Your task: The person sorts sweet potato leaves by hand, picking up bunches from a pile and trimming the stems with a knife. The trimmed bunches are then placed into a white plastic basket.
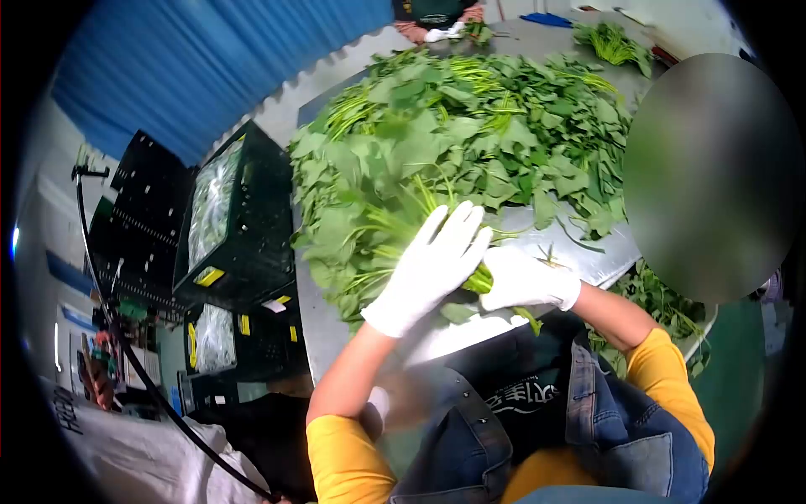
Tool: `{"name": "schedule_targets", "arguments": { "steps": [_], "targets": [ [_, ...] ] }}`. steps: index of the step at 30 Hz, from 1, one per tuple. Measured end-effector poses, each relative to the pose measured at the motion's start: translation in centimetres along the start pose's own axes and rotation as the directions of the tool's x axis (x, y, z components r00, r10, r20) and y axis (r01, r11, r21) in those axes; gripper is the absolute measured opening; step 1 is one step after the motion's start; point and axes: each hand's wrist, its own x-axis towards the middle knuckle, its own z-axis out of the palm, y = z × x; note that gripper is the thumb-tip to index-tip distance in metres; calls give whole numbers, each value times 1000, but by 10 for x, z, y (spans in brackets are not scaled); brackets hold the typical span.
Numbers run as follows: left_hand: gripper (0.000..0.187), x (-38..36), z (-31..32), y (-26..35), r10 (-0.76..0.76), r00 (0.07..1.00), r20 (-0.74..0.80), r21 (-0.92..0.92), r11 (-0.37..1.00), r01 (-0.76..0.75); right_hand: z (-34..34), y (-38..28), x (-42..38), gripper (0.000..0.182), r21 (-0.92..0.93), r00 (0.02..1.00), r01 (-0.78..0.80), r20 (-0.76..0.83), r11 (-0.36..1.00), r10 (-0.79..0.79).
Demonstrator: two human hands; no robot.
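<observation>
A bunch of leafy green stems (pixel 407 220) lies at the near side of a large heap of greens (pixel 512 126) on the metal table (pixel 609 252). My left hand (pixel 437 265), in a white glove, rests on the stems with its fingers stretched out and slightly apart. In a matching glove, my right hand (pixel 525 281) is closed round the lower stem ends, right beside the left. Some cut ends stick out below the right hand.
Dark crates (pixel 243 210) with bagged greens stand left of the table. A co-worker's gloved hands (pixel 445 34) are at the far edge. A small bunch (pixel 613 42) lies at the back right. More greens (pixel 659 298) are at the lower right. A black cable (pixel 126 344) hangs at left.
</observation>
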Motion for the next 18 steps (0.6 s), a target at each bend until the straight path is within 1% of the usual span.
{"name": "schedule_targets", "arguments": {
  "steps": [1, 2, 3, 4, 5, 7, 8, 9, 10, 11, 12, 13, 14, 15, 16, 17, 18],
  "targets": [
    [37, -3, 1, 1, -180, 983, 42, -411, 893, 181, 0, -9, 0, 46, 3, 1000, -9, -22, 1000, 9],
    [37, -2, -6, 4, -164, 985, 55, -414, 894, 172, -3, -17, 2, 44, -3, 999, 4, 46, 1000, -3],
    [32, 1, -17, 9, 33, 999, -39, 40, 999, -32, -5, -20, 2, 43, -8, 993, 16, 114, 1000, -15],
    [28, 3, -23, 13, 258, 965, -43, 494, 845, -203, -4, -1, -1, 46, -96, 991, 107, 92, 990, -98],
    [28, 1, -22, 12, 273, 961, -41, 491, 843, -219, -1, 5, 1, 55, -63, 985, 95, 150, 993, -85],
    [19, -9, -16, 10, 135, 986, 101, 514, 841, -168, -6, -17, 4, 63, 46, 975, -23, 222, 999, 12],
    [19, -14, -17, 11, 146, 984, 104, 505, 844, -179, -7, 0, 6, 65, -20, 973, 51, 226, 999, -45],
    [14, -19, -22, 10, -9, 990, 143, 550, 832, -72, -12, -10, 2, 59, 271, 974, -170, 195, 947, 119],
    [10, -24, -28, 10, -166, 970, 177, 597, 801, 28, -26, -24, -3, 53, 392, 954, -293, 62, 872, 293],
    [13, -29, -38, 7, -212, 970, 121, 627, 774, 91, -43, -53, -6, 48, 521, 881, -379, -49, 765, 470],
    [25, -33, -51, 10, -358, 932, 52, 571, 777, 267, -42, 13, -17, 41, -21, 915, -99, -394, 995, 83],
    [25, -42, -58, 8, -379, 924, -52, 568, 749, 340, -40, 78, -28, 34, -621, 801, 77, -428, 780, -419],
    [26, -51, -62, 5, -435, 890, -137, 497, 747, 441, -43, 43, -38, 29, -721, 840, 1, -375, 693, -392],
    [31, -57, -69, 6, -519, 841, -152, 355, 766, 536, -25, 61, -46, 31, -469, 882, -209, -470, 858, -42],
    [31, -66, -67, 1, -668, 734, -125, -37, 742, 669, -9, 76, -54, 33, -592, 899, -207, -429, 779, -86],
    [32, -72, -65, -2, -787, 617, -22, -413, 569, 711, 4, 82, -59, 36, -698, 918, -200, -379, 687, -117],
    [32, -78, -67, -2, -786, 617, 33, -381, 561, 735, 12, 89, -64, 38, -696, 926, -292, -377, 656, 12]
  ]
}}
